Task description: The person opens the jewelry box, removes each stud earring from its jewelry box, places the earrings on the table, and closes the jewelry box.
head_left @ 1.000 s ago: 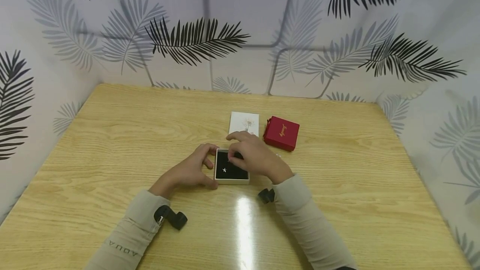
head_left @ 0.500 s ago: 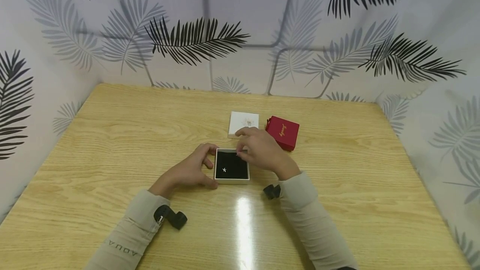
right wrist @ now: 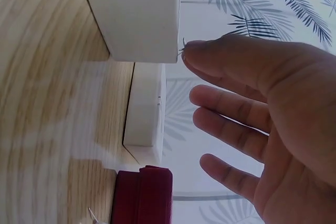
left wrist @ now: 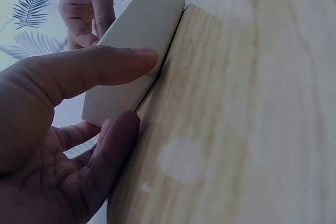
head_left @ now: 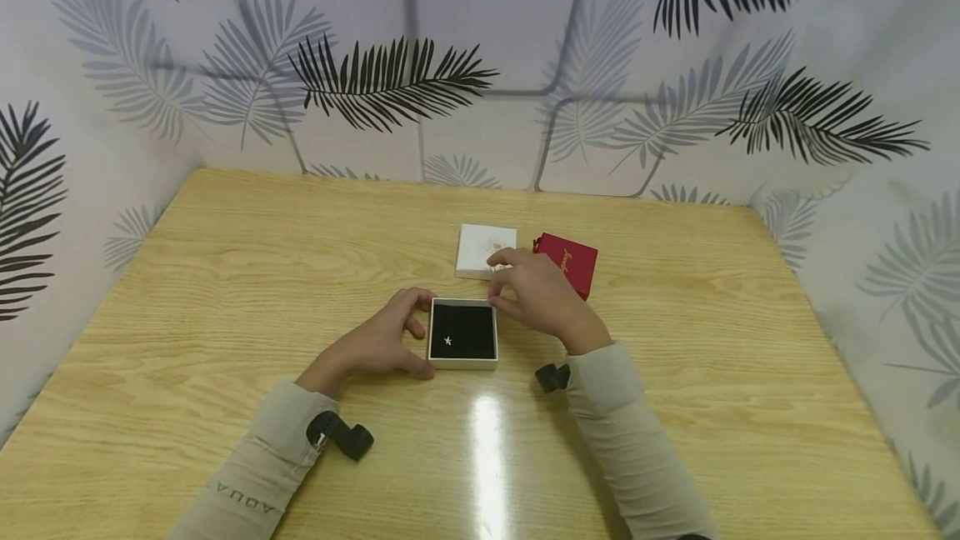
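Observation:
An uncovered white jewelry box (head_left: 463,364) with a black pad (head_left: 472,332) inside sits on the table. On the pad lies a small silver star-shaped earring (head_left: 447,341). My left hand (head_left: 386,336) grips the box at its left side, with its thumb (left wrist: 121,66) along the front wall in the left wrist view. Above the box's back right corner, my right hand (head_left: 536,294) pinches a tiny earring (right wrist: 182,49) between thumb and index finger. Only its thin silvery points show past the fingertips in the right wrist view; the other fingers are spread apart.
Behind the box lies a white lid (head_left: 476,252) with a flower print. To its right is a red box (head_left: 573,261) with gold lettering, partly behind my right hand. A small thin silvery object (right wrist: 93,215) lies on the wooden table (head_left: 712,373) near the red box.
My right hand has moved from over the black pad rightward and slightly back to the box's back right corner, baring the pad. My left hand and the box have stayed in place.

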The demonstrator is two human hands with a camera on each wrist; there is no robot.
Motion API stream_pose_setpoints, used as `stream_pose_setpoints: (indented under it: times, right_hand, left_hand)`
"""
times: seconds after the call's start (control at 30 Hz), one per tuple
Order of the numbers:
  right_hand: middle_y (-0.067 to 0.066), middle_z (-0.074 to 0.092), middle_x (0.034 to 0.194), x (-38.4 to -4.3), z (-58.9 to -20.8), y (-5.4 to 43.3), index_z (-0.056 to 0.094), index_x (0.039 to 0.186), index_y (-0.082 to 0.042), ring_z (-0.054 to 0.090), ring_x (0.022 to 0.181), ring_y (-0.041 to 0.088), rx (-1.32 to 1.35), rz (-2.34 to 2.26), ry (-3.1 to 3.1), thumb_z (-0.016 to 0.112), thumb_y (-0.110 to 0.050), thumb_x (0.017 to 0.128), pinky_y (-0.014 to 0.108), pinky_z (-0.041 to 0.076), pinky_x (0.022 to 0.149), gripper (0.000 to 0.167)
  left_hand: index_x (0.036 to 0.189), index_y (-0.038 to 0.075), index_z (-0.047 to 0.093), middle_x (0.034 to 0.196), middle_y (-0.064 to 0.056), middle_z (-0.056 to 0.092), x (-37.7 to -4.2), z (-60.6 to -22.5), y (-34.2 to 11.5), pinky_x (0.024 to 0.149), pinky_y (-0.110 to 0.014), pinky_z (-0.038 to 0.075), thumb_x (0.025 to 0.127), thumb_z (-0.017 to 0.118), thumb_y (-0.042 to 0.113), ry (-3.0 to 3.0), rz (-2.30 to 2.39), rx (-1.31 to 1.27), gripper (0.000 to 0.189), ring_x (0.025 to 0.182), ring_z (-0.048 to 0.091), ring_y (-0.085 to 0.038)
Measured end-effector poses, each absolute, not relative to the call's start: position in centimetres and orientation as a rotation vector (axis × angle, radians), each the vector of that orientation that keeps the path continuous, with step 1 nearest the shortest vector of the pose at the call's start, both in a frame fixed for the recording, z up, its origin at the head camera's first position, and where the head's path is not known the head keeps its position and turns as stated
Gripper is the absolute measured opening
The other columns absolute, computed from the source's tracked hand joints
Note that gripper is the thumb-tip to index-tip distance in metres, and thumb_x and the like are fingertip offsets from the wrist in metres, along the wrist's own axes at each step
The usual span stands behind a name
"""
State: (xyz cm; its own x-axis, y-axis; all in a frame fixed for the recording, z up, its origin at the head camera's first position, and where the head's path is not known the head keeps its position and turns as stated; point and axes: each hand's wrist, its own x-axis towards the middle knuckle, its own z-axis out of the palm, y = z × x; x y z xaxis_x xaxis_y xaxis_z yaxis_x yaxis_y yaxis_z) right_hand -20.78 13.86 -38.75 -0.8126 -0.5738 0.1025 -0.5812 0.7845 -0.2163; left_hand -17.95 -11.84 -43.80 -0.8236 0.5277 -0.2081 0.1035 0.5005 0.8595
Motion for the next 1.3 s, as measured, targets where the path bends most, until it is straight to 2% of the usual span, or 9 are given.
stream_pose_setpoints:
  times: [0.9, 1.3]
  right_hand:
    - [0.01, 0.067, 0.128, -21.2, -38.9, 14.9, 0.078, 0.086, -0.014, 0.06, 0.122, 0.027, 0.886, 0.378, -2.942, 0.072, -0.018, 0.089, 0.051, 0.051, 0.094, 0.007]
    - [0.008, 0.066, 0.13, -21.6, -39.7, 15.1, 0.076, 0.082, -0.014, 0.055, 0.129, 0.029, 0.782, 0.33, -3.036, 0.07, -0.015, 0.089, 0.058, 0.04, 0.11, 0.009]
  left_hand:
    - [0.145, 0.009, 0.035, 0.143, -0.01, 0.04, -18.0, -43.8, -11.9, 0.09, -0.034, 0.046, 0.069, 0.09, 0.015, 2.307, 1.263, 0.533, 0.094, 0.111, 0.051, -0.024]
    - [0.144, 0.01, 0.036, 0.143, -0.009, 0.04, -18.1, -44.1, -11.9, 0.09, -0.033, 0.045, 0.068, 0.091, 0.016, 2.312, 1.259, 0.525, 0.095, 0.111, 0.051, -0.024]
